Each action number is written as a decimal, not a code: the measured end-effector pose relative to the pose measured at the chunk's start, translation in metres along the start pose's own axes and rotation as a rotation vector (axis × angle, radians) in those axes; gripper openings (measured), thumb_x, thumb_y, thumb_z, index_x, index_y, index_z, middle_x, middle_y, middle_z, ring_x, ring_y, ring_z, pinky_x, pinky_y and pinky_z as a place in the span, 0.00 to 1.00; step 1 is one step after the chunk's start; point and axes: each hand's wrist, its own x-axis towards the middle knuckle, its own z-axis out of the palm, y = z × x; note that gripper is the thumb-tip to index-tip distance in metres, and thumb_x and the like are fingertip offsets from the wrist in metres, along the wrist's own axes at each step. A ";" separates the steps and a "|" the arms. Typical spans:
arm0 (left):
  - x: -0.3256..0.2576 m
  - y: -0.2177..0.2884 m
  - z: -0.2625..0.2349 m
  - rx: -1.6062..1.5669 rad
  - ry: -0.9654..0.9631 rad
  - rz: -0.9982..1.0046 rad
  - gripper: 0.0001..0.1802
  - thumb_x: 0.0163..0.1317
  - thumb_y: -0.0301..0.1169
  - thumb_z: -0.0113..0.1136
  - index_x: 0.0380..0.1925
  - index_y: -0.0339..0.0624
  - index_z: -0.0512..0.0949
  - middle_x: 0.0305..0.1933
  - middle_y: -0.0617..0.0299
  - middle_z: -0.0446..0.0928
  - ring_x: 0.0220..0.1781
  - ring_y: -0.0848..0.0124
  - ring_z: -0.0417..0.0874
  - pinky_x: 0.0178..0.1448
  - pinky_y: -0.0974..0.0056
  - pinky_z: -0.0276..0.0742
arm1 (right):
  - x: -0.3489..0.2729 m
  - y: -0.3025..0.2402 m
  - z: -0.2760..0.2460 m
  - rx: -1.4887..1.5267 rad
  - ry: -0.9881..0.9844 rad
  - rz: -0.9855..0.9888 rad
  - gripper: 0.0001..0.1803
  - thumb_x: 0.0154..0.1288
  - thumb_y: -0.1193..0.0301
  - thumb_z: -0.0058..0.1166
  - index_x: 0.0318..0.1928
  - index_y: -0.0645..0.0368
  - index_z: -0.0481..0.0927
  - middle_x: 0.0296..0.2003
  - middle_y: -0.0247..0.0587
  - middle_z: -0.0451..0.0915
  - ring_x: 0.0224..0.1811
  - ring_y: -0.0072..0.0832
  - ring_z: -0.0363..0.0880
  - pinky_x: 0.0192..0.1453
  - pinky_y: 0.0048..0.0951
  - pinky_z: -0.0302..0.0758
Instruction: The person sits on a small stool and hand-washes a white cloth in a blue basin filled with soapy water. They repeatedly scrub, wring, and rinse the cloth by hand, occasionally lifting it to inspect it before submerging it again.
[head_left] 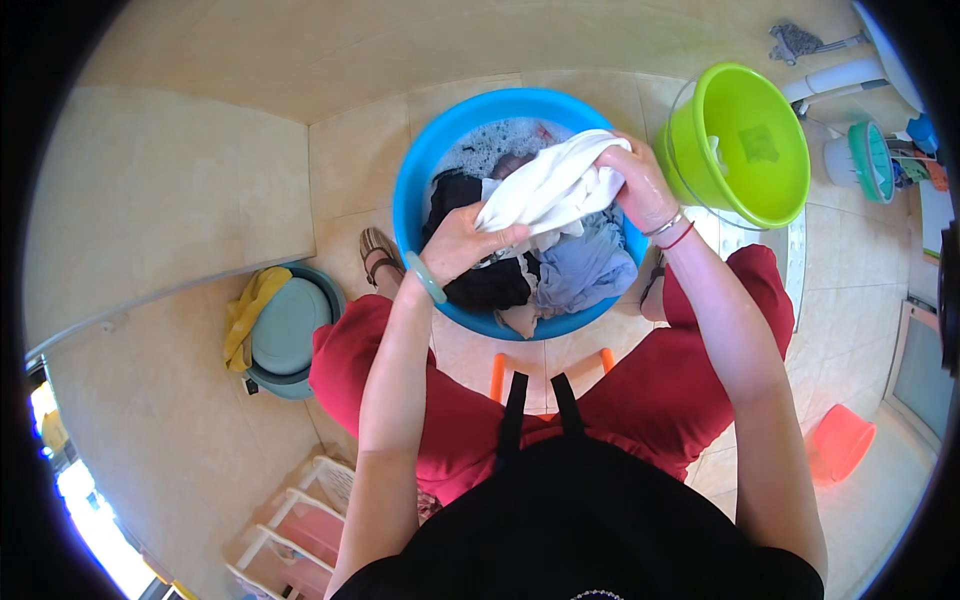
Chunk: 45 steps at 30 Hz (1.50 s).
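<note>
A white garment (pixel 555 185), bunched into a wet-looking bundle, is held over the round blue basin (pixel 408 190). My left hand (pixel 465 240), a pale green bangle at its wrist, grips the bundle's lower left end. At the upper right end, my right hand (pixel 643 185) has its fingers closed round the fabric. Beneath them the basin holds a black garment (pixel 490 288), a light blue garment (pixel 588 268) and sudsy water (pixel 485 145) along the far side. Part of the laundry is hidden by the white garment and my hands.
A lime green bucket (pixel 685 150) stands right of the basin. To the left is a grey-green tub (pixel 335 290) with a yellow cloth (pixel 250 315) over its edge. A coral bucket (pixel 843 442) sits at far right, a white rack (pixel 265 535) at lower left. Walls bound the far and left sides.
</note>
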 end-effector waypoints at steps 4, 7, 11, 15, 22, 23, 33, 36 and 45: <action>0.003 0.003 -0.004 -0.852 -0.009 0.183 0.26 0.68 0.38 0.49 0.60 0.32 0.65 0.63 0.53 0.69 0.64 0.64 0.69 0.68 0.60 0.61 | 0.001 0.008 0.010 -0.006 0.068 0.130 0.19 0.64 0.67 0.52 0.55 0.59 0.74 0.50 0.43 0.75 0.48 0.23 0.76 0.50 0.24 0.74; 0.009 -0.001 0.007 -1.278 -0.104 0.207 0.31 0.69 0.48 0.43 0.60 0.32 0.64 0.62 0.51 0.69 0.65 0.60 0.68 0.69 0.55 0.59 | 0.000 0.010 0.012 0.001 -0.007 0.110 0.18 0.68 0.67 0.47 0.56 0.59 0.73 0.54 0.42 0.72 0.51 0.24 0.75 0.53 0.25 0.73; 0.015 -0.013 0.011 -1.448 -0.355 0.197 0.37 0.68 0.57 0.38 0.61 0.33 0.63 0.63 0.51 0.68 0.66 0.58 0.66 0.70 0.52 0.57 | -0.002 0.001 0.029 0.194 -0.070 0.096 0.17 0.69 0.67 0.46 0.54 0.60 0.74 0.52 0.39 0.75 0.51 0.23 0.74 0.55 0.24 0.72; 0.026 -0.004 0.032 -1.401 -0.109 0.031 0.38 0.67 0.60 0.37 0.56 0.35 0.69 0.57 0.54 0.74 0.60 0.60 0.73 0.66 0.55 0.64 | -0.017 0.006 0.050 -0.364 -0.088 -0.068 0.19 0.67 0.65 0.52 0.56 0.59 0.72 0.52 0.41 0.75 0.52 0.26 0.75 0.57 0.27 0.72; 0.024 -0.002 0.055 -1.465 0.063 -0.143 0.11 0.65 0.44 0.55 0.44 0.57 0.71 0.44 0.53 0.76 0.34 0.68 0.76 0.42 0.63 0.76 | -0.070 0.022 0.129 -0.964 -0.191 -0.670 0.19 0.53 0.64 0.64 0.44 0.55 0.75 0.35 0.38 0.67 0.33 0.33 0.76 0.29 0.30 0.75; 0.030 -0.006 0.054 -1.519 -0.108 -0.048 0.11 0.65 0.43 0.55 0.45 0.57 0.71 0.41 0.56 0.74 0.32 0.70 0.75 0.41 0.65 0.75 | -0.068 0.022 0.130 -1.028 -0.173 -0.716 0.16 0.54 0.63 0.64 0.40 0.54 0.76 0.34 0.37 0.67 0.30 0.31 0.76 0.27 0.30 0.74; 0.034 0.002 0.093 -0.954 0.642 -0.121 0.14 0.67 0.37 0.46 0.39 0.41 0.77 0.37 0.63 0.78 0.40 0.71 0.79 0.45 0.64 0.75 | 0.026 0.055 0.058 -1.159 0.308 -0.325 0.17 0.64 0.62 0.46 0.22 0.58 0.77 0.21 0.48 0.78 0.26 0.43 0.80 0.31 0.45 0.75; 0.039 -0.016 0.077 -0.979 0.654 -0.221 0.12 0.67 0.38 0.48 0.35 0.43 0.76 0.34 0.65 0.76 0.37 0.71 0.78 0.43 0.64 0.75 | 0.015 0.055 0.078 -1.192 0.225 -0.596 0.12 0.63 0.63 0.50 0.25 0.56 0.77 0.23 0.46 0.76 0.24 0.44 0.78 0.27 0.42 0.75; 0.047 -0.066 0.081 -1.161 0.243 0.174 0.17 0.71 0.44 0.38 0.41 0.47 0.73 0.40 0.66 0.75 0.45 0.69 0.76 0.50 0.63 0.72 | 0.001 0.068 0.091 -1.127 0.123 -0.551 0.14 0.63 0.62 0.48 0.25 0.56 0.77 0.23 0.50 0.76 0.24 0.46 0.77 0.26 0.44 0.75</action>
